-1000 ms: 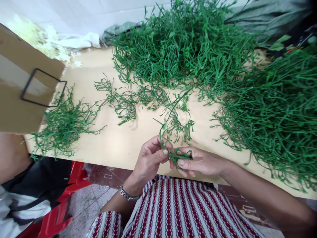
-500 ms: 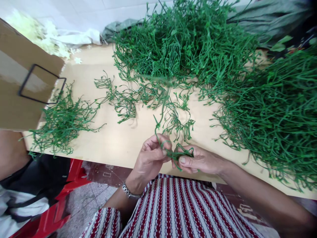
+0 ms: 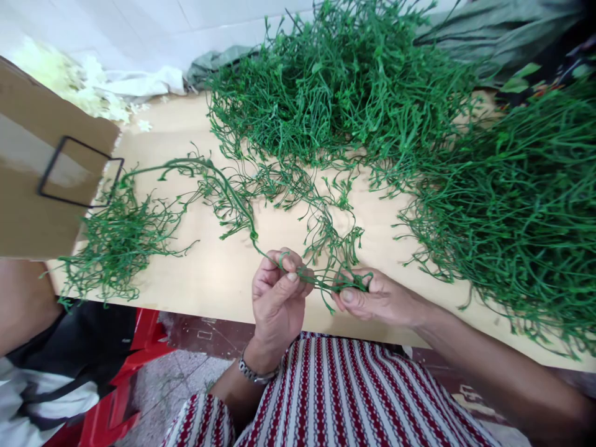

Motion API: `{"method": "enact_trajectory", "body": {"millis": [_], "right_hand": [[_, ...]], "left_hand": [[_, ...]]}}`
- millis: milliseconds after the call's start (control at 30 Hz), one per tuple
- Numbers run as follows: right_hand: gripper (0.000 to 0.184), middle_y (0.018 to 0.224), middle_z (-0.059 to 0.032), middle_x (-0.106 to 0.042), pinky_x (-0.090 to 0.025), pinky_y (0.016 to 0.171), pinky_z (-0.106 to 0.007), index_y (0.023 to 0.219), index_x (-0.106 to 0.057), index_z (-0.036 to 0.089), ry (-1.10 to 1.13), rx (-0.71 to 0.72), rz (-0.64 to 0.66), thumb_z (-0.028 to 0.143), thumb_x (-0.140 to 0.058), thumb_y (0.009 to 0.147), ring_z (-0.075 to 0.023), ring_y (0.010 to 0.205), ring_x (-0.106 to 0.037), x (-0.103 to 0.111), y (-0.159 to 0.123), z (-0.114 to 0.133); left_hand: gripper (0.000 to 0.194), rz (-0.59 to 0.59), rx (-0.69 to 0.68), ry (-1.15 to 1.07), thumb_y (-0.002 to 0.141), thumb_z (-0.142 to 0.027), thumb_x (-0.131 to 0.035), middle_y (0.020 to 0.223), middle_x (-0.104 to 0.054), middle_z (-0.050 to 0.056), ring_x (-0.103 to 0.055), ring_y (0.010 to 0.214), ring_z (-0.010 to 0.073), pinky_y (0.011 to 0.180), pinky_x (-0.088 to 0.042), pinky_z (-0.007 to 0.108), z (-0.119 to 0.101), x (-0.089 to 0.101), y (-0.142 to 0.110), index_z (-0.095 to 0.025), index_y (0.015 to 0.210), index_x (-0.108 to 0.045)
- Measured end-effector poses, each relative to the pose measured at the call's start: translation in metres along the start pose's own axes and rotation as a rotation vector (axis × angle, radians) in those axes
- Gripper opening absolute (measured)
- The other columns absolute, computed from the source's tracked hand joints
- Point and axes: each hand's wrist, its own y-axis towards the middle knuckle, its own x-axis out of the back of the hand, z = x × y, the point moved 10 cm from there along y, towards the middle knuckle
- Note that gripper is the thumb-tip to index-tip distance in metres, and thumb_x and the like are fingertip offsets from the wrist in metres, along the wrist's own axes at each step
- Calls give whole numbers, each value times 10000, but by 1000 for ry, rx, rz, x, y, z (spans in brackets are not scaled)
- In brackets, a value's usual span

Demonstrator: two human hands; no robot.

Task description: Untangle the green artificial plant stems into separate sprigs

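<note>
My left hand (image 3: 279,298), with a metal watch at the wrist, pinches a green artificial stem (image 3: 233,197) between thumb and fingers. This long stem arcs up and left from the fingertips above the table. My right hand (image 3: 372,298) is closed on a small bunch of thin green plastic sprigs (image 3: 356,282). Strands stretch across the short gap between both hands, over the front edge of the table. Just beyond my hands lie loose green sprigs (image 3: 328,233). Where the strands join inside my fingers is hidden.
Large heaps of green sprigs fill the back (image 3: 335,93) and right side (image 3: 521,211) of the table (image 3: 214,273). A smaller pile (image 3: 121,248) lies left, by a cardboard box (image 3: 51,167) with a black wire frame (image 3: 79,202). A red stool (image 3: 112,397) and a person's leg (image 3: 28,292) are at left.
My left hand has shifted slightly left, away from the right, drawing the strands longer between them. The long stem has swung from upright over to the left.
</note>
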Motion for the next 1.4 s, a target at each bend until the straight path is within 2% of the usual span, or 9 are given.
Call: {"method": "enact_trajectory", "body": {"millis": [267, 467, 633, 733, 867, 1133, 1267, 1333, 1400], "right_hand": [[441, 501, 54, -350, -230, 416, -189, 662, -510, 122, -150, 27, -80, 529, -460, 825, -40, 435, -304, 10, -7, 11], [426, 590, 22, -406, -240, 435, -196, 695, -559, 115, -257, 36, -199, 529, -521, 786, -43, 475, -313, 31, -19, 23], [357, 502, 53, -352, -220, 417, -189, 742, -560, 111, -79, 44, -200, 455, -513, 825, -37, 425, -292, 36, -23, 14], [338, 509, 51, -381, -231, 403, -184, 779, -552, 113, 46, 42, -188, 445, -516, 828, -32, 408, -286, 36, -24, 4], [306, 524, 54, -386, -228, 385, -167, 778, -533, 118, 130, 32, -203, 421, -568, 801, -22, 405, -281, 39, -27, -4], [293, 472, 86, -339, -203, 383, -171, 863, -500, 140, 211, 32, -257, 411, -584, 790, -24, 382, -228, 52, -36, -14], [312, 490, 63, -332, -190, 405, -189, 853, -541, 134, -45, 71, -417, 443, -501, 838, -42, 415, -249, 80, -56, 8], [322, 501, 50, -341, -182, 419, -196, 849, -563, 143, -275, 86, -607, 457, -490, 839, -50, 429, -278, 105, -82, 33], [309, 542, 31, -392, -168, 429, -199, 893, -578, 160, -607, 90, -879, 452, -496, 836, -51, 443, -311, 135, -120, 70]], "left_hand": [[120, -23, -2, 105, 652, -130, -619, 656, -405, -36, -304, 453, 31, 431, -226, 180, -2, 2, 4, -165, 680, -508], [75, 58, 34, 431, 705, -197, -622, 716, -496, 13, -390, 551, 77, 475, -286, 207, 3, 1, 3, -165, 773, -629], [84, 232, -121, 608, 756, -171, -593, 748, -496, 32, -456, 690, 132, 585, -348, 243, -5, -17, -3, -180, 823, -644], [69, 252, -209, 708, 767, -169, -583, 741, -505, 35, -461, 719, 149, 635, -356, 263, -12, -24, -6, -184, 813, -632], [32, 208, -232, 653, 775, -207, -578, 715, -476, 22, -433, 665, 135, 587, -337, 257, -15, -21, -4, -179, 766, -588], [93, 183, -68, 496, 778, -239, -576, 724, -445, 9, -376, 598, 85, 508, -291, 204, -3, -10, 6, -146, 780, -567], [82, 176, -23, 424, 769, -225, -584, 704, -450, 1, -363, 555, 68, 482, -279, 191, 0, -11, 9, -147, 784, -565], [78, 173, 2, 417, 768, -219, -587, 709, -461, 4, -362, 547, 63, 477, -276, 190, 3, -10, 10, -145, 784, -566], [74, 179, 29, 429, 770, -214, -588, 724, -480, 11, -366, 552, 63, 481, -277, 191, 7, -11, 10, -145, 783, -565]]}}
